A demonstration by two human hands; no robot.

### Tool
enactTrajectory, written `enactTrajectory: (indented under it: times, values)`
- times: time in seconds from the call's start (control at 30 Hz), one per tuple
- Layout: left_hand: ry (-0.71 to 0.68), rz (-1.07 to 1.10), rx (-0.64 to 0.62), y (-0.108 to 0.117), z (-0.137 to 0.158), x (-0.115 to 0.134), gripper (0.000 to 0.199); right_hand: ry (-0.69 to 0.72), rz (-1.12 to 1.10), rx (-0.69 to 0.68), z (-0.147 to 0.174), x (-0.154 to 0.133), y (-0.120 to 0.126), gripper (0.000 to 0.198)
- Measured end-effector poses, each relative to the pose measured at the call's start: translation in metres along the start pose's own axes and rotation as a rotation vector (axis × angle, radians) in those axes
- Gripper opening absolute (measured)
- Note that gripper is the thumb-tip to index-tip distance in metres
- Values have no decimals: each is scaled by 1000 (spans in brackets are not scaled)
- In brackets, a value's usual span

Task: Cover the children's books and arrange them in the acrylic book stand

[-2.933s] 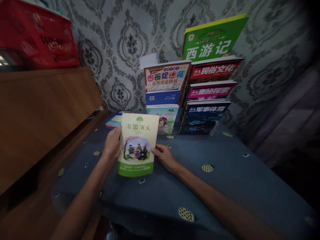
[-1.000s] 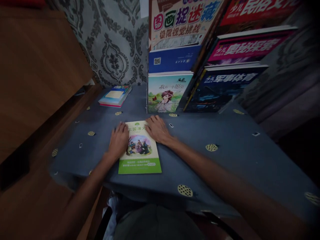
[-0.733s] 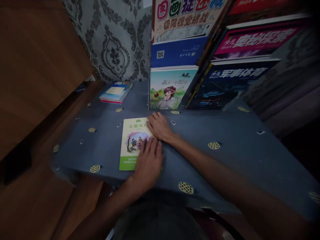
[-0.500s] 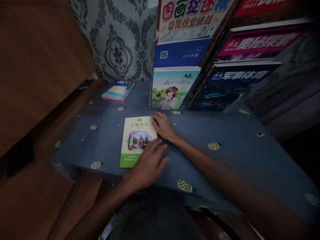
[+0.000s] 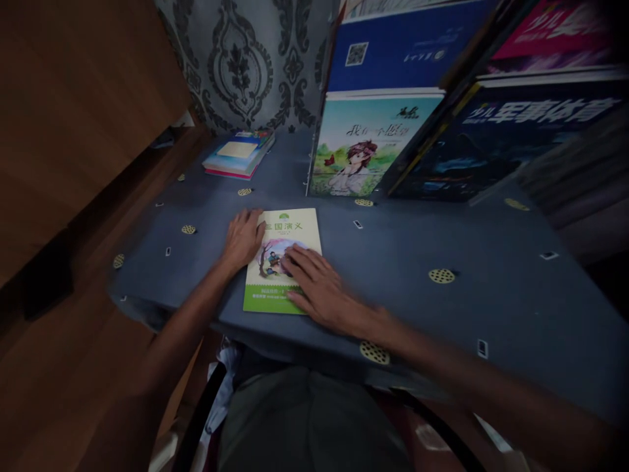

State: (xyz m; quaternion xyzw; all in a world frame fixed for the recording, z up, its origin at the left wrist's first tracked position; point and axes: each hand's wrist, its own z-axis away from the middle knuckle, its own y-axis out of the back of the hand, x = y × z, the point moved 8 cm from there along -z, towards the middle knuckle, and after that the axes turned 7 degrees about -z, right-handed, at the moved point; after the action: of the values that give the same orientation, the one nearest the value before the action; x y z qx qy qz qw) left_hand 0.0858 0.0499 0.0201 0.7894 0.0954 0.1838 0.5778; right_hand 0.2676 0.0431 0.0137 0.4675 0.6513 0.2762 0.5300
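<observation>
A book (image 5: pixel 280 296) with a pale yellow and green cover lies closed and flat near the table's front edge. Its cover carries green Chinese characters and a picture of figures by a blossoming tree. My left hand (image 5: pixel 244 237) rests at the book's upper left corner, its fingertips touching the edge. Across the cover's lower right side lies my right hand (image 5: pixel 322 288), fingers stretched out and hiding part of the picture. Neither hand grips the book.
A small stack of books (image 5: pixel 239 155) sits at the back left. A rack of upright books (image 5: pixel 366 144) stands at the back, with a dark blue magazine (image 5: pixel 491 144) to its right. Patterned blue cloth (image 5: pixel 393 255) covers the table. A wooden panel (image 5: pixel 88 98) rises at left.
My left hand has moved from over the cover to the book's upper left corner. The right hand has come from the upper right edge down onto the cover. The view has shifted closer.
</observation>
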Motion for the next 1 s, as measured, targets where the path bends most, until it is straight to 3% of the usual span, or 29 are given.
enactTrajectory:
  times: [0.2, 0.3, 0.47, 0.6, 0.73, 0.83, 1.0]
  values:
    - [3, -28, 37, 5, 6, 2, 40, -1, 45, -53, 15, 11, 7, 78]
    - [-44, -65, 34, 11, 29, 19, 41, 24, 48, -90, 14, 6, 5, 92]
    - [-146, -27, -41, 16, 78, 50, 42, 16, 21, -93, 14, 7, 4, 94]
    - [-30, 1, -59, 15, 87, 46, 48, -9, -12, -97, 15, 12, 5, 95]
    - [80, 29, -29, 19, 80, 37, 49, -175, -4, 11, 14, 28, 9, 76]
    - [118, 213, 6, 25, 72, 30, 48, -243, 24, 100, 14, 35, 9, 67]
    - [301, 817, 56, 23, 60, 3, 45, -230, 36, 97, 12, 35, 5, 68]
